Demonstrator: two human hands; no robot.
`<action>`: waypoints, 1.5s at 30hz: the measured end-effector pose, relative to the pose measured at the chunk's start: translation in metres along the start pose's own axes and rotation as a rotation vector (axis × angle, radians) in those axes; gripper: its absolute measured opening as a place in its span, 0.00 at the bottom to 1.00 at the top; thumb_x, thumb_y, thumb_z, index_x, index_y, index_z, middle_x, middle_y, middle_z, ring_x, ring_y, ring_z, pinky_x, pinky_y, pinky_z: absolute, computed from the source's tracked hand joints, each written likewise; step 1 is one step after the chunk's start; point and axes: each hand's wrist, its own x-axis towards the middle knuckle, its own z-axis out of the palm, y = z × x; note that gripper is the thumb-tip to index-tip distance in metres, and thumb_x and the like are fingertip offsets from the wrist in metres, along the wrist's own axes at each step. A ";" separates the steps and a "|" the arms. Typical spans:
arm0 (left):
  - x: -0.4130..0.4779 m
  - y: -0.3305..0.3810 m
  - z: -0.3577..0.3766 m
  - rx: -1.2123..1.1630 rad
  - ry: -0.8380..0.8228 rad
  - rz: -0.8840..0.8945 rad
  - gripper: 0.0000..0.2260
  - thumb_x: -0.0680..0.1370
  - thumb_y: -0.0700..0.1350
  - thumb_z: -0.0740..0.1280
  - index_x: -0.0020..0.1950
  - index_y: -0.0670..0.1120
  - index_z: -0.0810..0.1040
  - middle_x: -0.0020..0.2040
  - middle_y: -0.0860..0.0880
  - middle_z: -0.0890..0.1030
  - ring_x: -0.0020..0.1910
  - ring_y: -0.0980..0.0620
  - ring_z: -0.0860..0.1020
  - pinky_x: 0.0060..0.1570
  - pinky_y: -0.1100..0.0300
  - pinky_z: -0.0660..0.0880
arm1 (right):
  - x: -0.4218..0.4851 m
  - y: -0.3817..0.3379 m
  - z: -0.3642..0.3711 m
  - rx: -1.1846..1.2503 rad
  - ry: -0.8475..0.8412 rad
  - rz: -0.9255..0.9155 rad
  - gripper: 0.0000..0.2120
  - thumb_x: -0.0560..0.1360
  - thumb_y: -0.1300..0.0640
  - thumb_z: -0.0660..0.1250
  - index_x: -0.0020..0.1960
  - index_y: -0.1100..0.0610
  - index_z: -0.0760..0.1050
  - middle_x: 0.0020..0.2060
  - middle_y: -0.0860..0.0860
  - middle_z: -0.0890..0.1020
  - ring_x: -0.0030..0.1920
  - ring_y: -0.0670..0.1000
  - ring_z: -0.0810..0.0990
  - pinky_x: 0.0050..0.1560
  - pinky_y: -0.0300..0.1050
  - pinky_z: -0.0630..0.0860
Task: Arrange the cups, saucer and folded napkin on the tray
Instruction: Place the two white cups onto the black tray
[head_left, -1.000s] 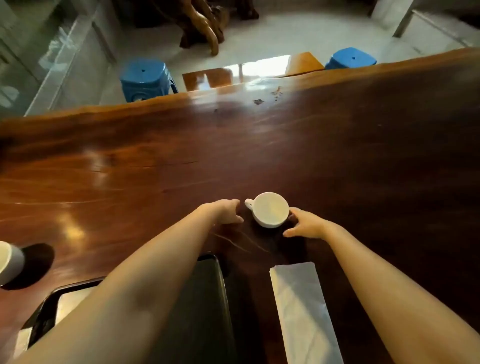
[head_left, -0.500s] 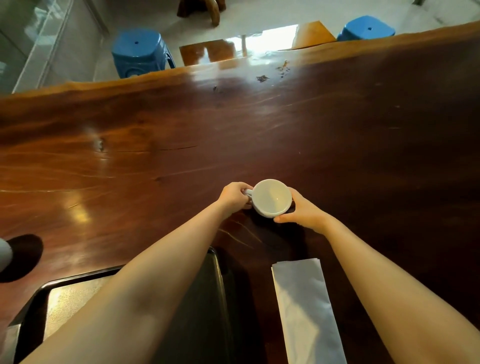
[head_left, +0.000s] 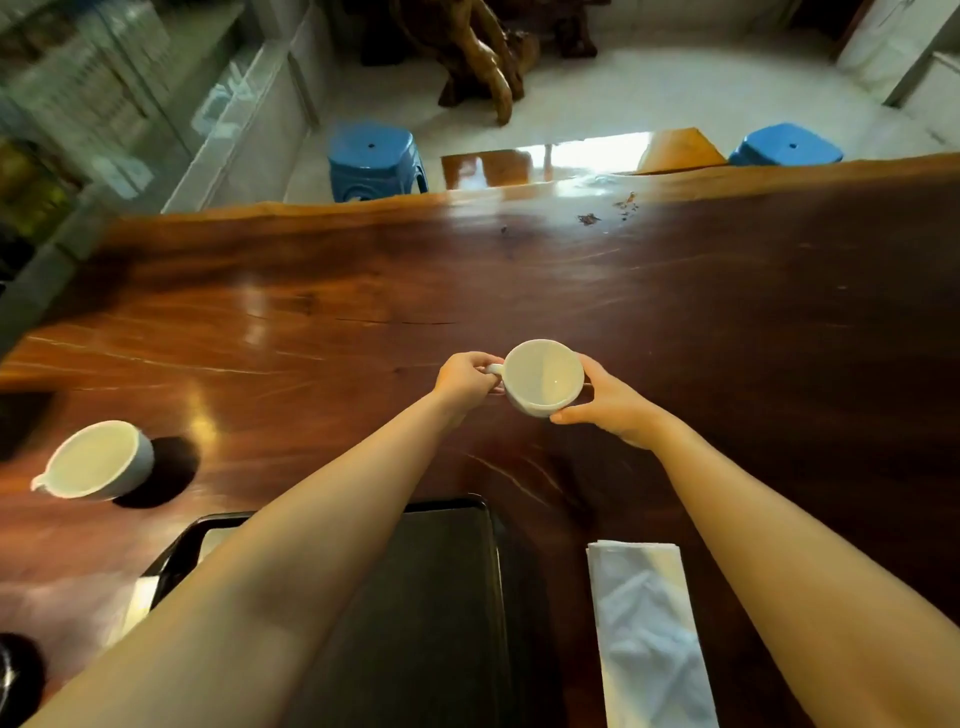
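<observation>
A white cup (head_left: 543, 375) is held just above the dark wooden table (head_left: 727, 322), tilted a little toward me. My left hand (head_left: 464, 378) pinches its handle, and my right hand (head_left: 605, 402) cups its right side. A second white cup (head_left: 93, 460) stands on the table at the far left. The black tray (head_left: 441, 613) lies near me, partly hidden under my left forearm. A folded white napkin (head_left: 647, 629) lies to the right of the tray. No saucer shows.
Two blue stools (head_left: 374, 158) (head_left: 784, 150) stand beyond the table's far edge, with a glossy low bench (head_left: 571, 158) between them. A dark round object (head_left: 15, 675) sits at the near left corner.
Both hands closed on the cup, left on the handle and right on its side, and raised it off the table. My view swung left, bringing the second cup into sight.
</observation>
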 end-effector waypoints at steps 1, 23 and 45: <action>-0.006 0.003 -0.010 -0.018 0.028 0.005 0.12 0.78 0.30 0.58 0.59 0.33 0.75 0.47 0.40 0.77 0.36 0.52 0.78 0.50 0.58 0.77 | 0.000 -0.011 0.005 -0.010 -0.009 -0.026 0.39 0.68 0.65 0.73 0.72 0.50 0.57 0.62 0.45 0.66 0.63 0.46 0.63 0.62 0.45 0.62; -0.171 -0.149 -0.221 -0.565 0.449 -0.196 0.11 0.74 0.34 0.67 0.57 0.36 0.78 0.47 0.40 0.81 0.43 0.46 0.80 0.36 0.61 0.80 | -0.033 -0.098 0.266 -0.089 -0.323 -0.189 0.40 0.68 0.64 0.74 0.72 0.48 0.57 0.65 0.46 0.67 0.62 0.46 0.67 0.62 0.44 0.65; -0.155 -0.252 -0.239 -0.524 0.377 -0.329 0.09 0.75 0.32 0.62 0.45 0.39 0.82 0.38 0.45 0.81 0.36 0.51 0.78 0.38 0.62 0.79 | -0.025 -0.041 0.365 -0.010 -0.238 0.037 0.42 0.67 0.69 0.72 0.73 0.48 0.56 0.69 0.50 0.66 0.67 0.50 0.66 0.66 0.50 0.66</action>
